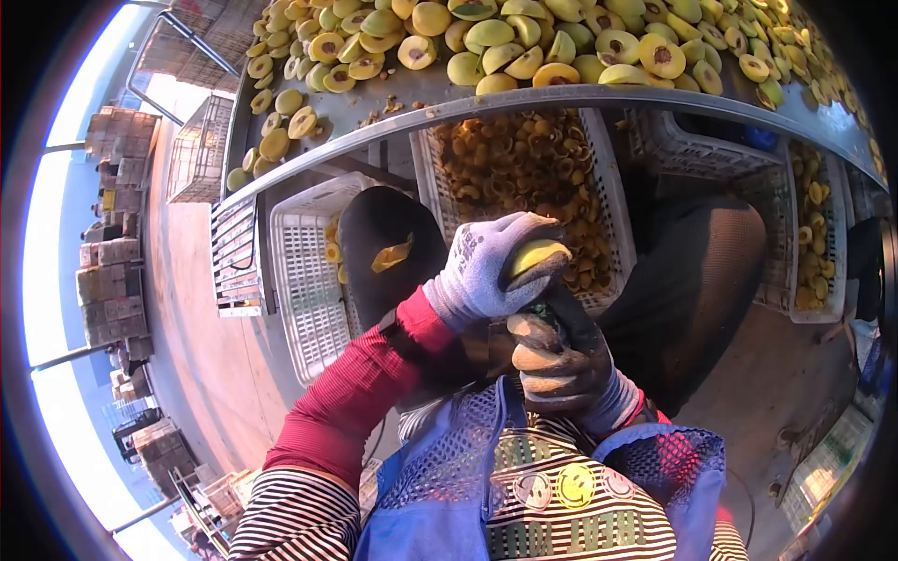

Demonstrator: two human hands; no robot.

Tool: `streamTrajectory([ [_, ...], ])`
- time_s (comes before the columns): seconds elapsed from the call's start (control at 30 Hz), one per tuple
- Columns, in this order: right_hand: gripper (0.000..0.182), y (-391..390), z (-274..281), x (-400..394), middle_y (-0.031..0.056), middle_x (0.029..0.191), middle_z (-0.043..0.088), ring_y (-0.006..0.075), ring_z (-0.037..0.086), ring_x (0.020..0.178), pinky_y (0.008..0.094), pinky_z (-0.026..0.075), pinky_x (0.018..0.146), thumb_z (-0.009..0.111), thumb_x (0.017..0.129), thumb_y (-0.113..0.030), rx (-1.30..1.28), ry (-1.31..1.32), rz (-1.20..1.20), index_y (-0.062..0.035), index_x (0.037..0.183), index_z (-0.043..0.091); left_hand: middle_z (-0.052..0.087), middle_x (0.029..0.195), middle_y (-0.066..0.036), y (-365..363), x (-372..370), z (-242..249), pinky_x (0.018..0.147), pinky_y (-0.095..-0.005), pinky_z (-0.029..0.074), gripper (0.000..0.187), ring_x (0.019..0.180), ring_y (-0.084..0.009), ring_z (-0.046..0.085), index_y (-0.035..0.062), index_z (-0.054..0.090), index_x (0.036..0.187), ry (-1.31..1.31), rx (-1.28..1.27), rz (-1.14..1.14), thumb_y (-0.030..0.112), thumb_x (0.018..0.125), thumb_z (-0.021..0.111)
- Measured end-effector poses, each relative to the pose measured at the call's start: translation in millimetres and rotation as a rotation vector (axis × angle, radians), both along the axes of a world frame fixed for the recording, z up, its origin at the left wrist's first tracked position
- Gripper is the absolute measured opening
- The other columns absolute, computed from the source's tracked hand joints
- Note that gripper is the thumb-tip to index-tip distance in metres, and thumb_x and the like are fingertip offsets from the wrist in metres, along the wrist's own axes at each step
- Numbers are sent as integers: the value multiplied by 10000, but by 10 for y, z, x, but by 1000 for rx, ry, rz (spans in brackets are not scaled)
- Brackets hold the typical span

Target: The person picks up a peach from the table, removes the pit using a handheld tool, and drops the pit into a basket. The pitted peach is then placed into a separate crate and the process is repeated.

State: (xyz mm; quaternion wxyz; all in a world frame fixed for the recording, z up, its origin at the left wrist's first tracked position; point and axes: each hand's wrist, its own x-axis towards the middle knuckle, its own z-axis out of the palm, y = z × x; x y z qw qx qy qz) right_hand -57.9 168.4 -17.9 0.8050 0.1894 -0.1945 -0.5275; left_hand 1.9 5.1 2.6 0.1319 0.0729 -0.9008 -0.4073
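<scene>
My left hand, in a pale glove with brown-stained fingers, is closed around a yellow-green peach half. Just below it, my right hand, in a dark, dirty glove, is curled into a fist. A bit of dark green shows at the top of that fist, but the fingers hide what they hold. Both hands are close together above my lap. Below and beyond them stands a white crate full of brownish peach scraps and peels. A yellow-orange scrap lies on my dark-clad knee.
A metal table heaped with peach halves spans the far side, its raised rim curving towards me. White crates stand on the left and right, with fruit pieces inside. Stacked crates line the far left, beyond bare floor.
</scene>
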Motion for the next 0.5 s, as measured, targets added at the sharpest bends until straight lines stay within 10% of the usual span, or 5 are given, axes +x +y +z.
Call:
streamTrajectory([
  [0.1,482,-17,58,44,-18,498,395,65,326,340,214,258,312,353,957,-544,-39,-53,-34,-97,815,462,646,873,-149,43,-16,-37,706,-328,512,289,801,-277,665,16,591,1042,46,219,59,185,811,635],
  [0.17,492,-43,65,48,-21,503,417,59,335,344,215,261,321,350,957,-547,-16,-32,-80,-90,805,446,638,865,-48,281,14,-44,697,-273,476,290,775,-116,593,12,599,1014,-32,1027,290,275,923,518],
  [0.37,475,-38,-12,-13,-27,511,409,52,332,344,190,290,337,368,960,-528,-56,161,-180,-83,818,454,632,887,-70,548,104,11,742,-270,476,390,816,-124,600,33,616,974,177,1507,583,377,982,434],
  [0.43,453,-70,-108,-32,-14,515,385,68,328,368,207,272,350,376,963,-513,-96,161,-146,-98,823,494,634,922,-97,405,281,-111,760,-289,508,415,825,-161,615,1,587,1012,175,783,565,379,987,419],
  [0.5,453,-79,-130,5,-18,517,385,72,324,376,214,271,350,389,958,-514,-52,107,-114,-92,889,535,620,982,-102,222,535,15,745,-293,531,419,824,-167,616,5,564,1078,348,973,808,385,989,412],
])
